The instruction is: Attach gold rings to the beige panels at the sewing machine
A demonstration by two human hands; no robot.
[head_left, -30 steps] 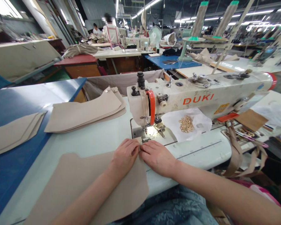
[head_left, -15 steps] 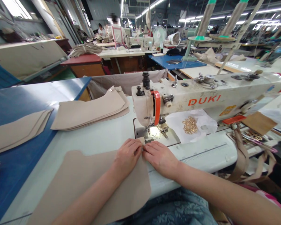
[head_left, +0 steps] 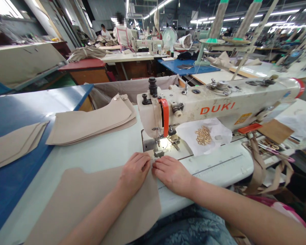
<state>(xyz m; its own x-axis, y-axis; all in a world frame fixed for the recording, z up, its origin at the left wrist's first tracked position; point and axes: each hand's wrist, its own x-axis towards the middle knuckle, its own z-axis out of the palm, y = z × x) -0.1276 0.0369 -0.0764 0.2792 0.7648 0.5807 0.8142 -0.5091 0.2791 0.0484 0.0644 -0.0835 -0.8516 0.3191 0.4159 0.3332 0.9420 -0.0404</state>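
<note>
A beige fabric panel lies flat on the pale sewing table in front of me. My left hand rests on its far right corner with fingers curled and pinching the edge. My right hand presses beside it, fingertips pinched on the same corner, almost touching the left. Both sit just short of the needle and presser foot of the white DUKI sewing machine, whose lamp lights the plate.
A stack of beige panels lies at the table's back left, another stack on the blue surface. White paper with several gold rings sits under the machine arm. Beige straps hang at the right. People work at distant tables.
Both hands stay pinched on the fabric corner by the presser foot; they have drawn slightly back toward me. Only the camera view has shifted.
</note>
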